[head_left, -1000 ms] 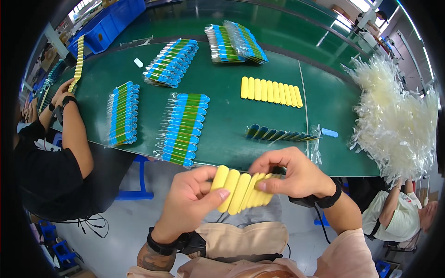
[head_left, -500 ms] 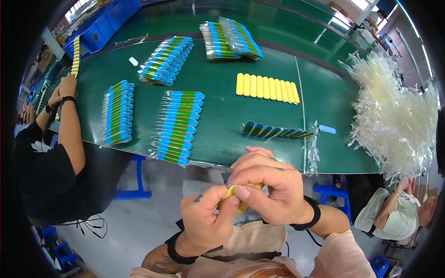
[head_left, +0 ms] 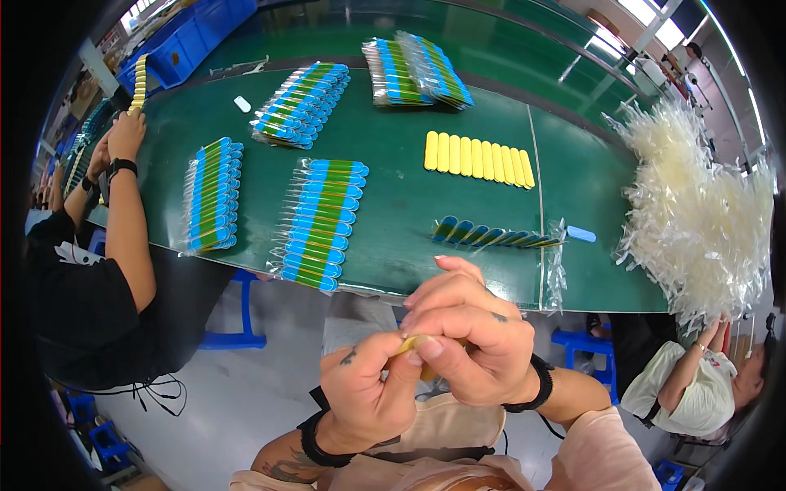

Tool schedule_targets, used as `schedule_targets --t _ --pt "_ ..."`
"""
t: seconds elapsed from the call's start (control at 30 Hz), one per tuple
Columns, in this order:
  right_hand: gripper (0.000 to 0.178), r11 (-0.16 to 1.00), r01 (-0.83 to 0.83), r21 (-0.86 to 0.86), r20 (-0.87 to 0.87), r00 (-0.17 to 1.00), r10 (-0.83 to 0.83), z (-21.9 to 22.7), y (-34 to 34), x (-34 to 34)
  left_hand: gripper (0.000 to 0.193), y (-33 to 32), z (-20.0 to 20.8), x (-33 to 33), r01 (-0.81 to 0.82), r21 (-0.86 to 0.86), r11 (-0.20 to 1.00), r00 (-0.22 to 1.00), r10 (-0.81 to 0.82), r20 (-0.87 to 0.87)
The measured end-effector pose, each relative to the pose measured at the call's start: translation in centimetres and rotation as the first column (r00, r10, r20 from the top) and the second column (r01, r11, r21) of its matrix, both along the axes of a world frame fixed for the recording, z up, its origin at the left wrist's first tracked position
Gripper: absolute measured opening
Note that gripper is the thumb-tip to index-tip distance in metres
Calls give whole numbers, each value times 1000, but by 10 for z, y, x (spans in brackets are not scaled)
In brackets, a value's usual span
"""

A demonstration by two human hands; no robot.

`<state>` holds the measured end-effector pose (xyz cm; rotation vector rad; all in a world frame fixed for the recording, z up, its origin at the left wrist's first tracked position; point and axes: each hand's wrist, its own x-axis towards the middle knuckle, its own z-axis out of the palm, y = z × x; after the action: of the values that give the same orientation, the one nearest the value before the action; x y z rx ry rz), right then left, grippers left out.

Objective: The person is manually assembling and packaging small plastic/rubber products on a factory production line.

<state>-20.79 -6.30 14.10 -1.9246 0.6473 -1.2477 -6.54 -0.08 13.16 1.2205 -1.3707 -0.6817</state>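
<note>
Close to my body, just off the table's near edge, my left hand (head_left: 368, 389) and my right hand (head_left: 483, 344) meet with fingers closed. Between their thumbs and index fingers they pinch yellow nail files (head_left: 406, 344). Mostly hidden by the fingers, these show only a narrow yellow edge, so how many there are I cannot tell. Beyond the right hand lies an overlapping line of dark blue and green nail files (head_left: 491, 235) in clear film. Farther back, yellow nail files (head_left: 477, 159) lie side by side in a row.
Stacks of sleeved blue and green files (head_left: 323, 225) cover the green table's left and back. A heap of clear plastic sleeves (head_left: 688, 213) is at right, near a single blue file (head_left: 580, 234). At left a co-worker's hands (head_left: 123, 139) hold a yellow strip; another person (head_left: 688, 389) sits at right.
The yellow files have tipped in my fingers and show less of their flat face. Both hands stay pinched together in nearly the same place. The co-worker's hands at left shifted slightly.
</note>
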Motion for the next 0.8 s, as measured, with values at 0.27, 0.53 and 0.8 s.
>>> schedule_targets --t 0.27,0.53,0.8 --pt "12 1000 -7 5 62 998 7 -6 1 3 10 1 0 1 3 -24 1000 998 -2 55" --pt "14 1000 -10 20 96 995 8 -6 1 -1 7 -4 1 0 24 -47 999 997 -21 75" --pt "8 1000 -3 21 104 995 0 -7 0 0 15 -5 2 -9 -25 -35 999 1000 24 -7"
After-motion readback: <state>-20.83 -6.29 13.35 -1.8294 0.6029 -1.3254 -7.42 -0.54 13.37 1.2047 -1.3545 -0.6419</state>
